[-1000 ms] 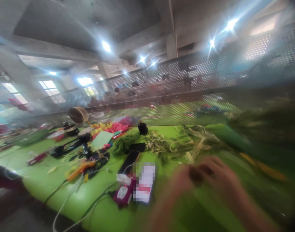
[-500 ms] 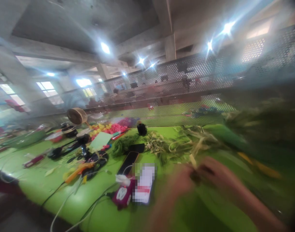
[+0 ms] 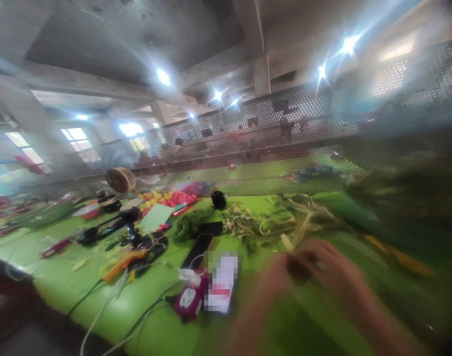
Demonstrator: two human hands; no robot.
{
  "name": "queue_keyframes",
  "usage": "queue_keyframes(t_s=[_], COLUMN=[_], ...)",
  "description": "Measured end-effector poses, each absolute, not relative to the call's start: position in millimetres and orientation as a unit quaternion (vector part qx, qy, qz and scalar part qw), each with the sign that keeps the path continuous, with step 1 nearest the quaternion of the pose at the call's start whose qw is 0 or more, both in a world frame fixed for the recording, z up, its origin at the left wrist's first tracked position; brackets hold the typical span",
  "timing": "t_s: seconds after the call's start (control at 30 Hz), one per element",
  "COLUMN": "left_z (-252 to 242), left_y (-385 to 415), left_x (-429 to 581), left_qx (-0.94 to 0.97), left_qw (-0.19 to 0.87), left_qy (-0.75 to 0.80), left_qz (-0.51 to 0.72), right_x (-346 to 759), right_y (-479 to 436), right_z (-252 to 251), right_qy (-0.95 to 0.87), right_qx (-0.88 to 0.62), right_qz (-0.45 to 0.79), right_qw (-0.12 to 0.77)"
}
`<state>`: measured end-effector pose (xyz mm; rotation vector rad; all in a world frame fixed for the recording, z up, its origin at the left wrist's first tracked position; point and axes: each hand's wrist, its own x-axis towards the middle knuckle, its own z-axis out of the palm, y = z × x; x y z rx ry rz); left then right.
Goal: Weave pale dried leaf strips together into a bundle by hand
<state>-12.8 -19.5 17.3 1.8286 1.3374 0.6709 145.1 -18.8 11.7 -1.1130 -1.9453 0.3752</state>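
Note:
My left hand and my right hand are close together over the right part of the green table, both blurred. Between them a short pale strip, like dried husk or leaf, sticks up from the closed fingers of my left hand. The fingers of my right hand are bent in at the same spot; what they pinch is hidden. Just beyond the hands lies a loose heap of long dry yellowish-green strips.
A lit phone, a darker phone and a purple power block with cables lie left of my hands. Further left are an orange glue gun and pink and yellow petals. A perforated metal screen stands behind the table.
My right hand has turned slightly, and the pale strip has tipped and shifted a little left. Both hands stay together. The view has moved slightly.

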Motion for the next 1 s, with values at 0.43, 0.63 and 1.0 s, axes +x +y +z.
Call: queue_keyframes(t_s=[0.43, 0.63, 1.0], left_z=[11.7, 15.4, -13.5], left_y=[-20.4, -20.3, -2.9], left_x=[-13.2, -11.5, -17.3], left_qx=[0.740, 0.741, 0.677], left_qw=[0.322, 0.315, 0.478], left_qy=[0.525, 0.529, 0.463], left_qz=[0.270, 0.267, 0.315], right_x=[153.5, 149.4, 140.3], right_y=[-8.2, -6.9, -24.1], right_z=[-0.5, -2.1, 10.6], right_qy=[-0.747, -0.758, -0.790], right_qx=[-0.454, -0.447, -0.411], right_qz=[0.222, 0.186, 0.073], right_qw=[0.431, 0.437, 0.449])
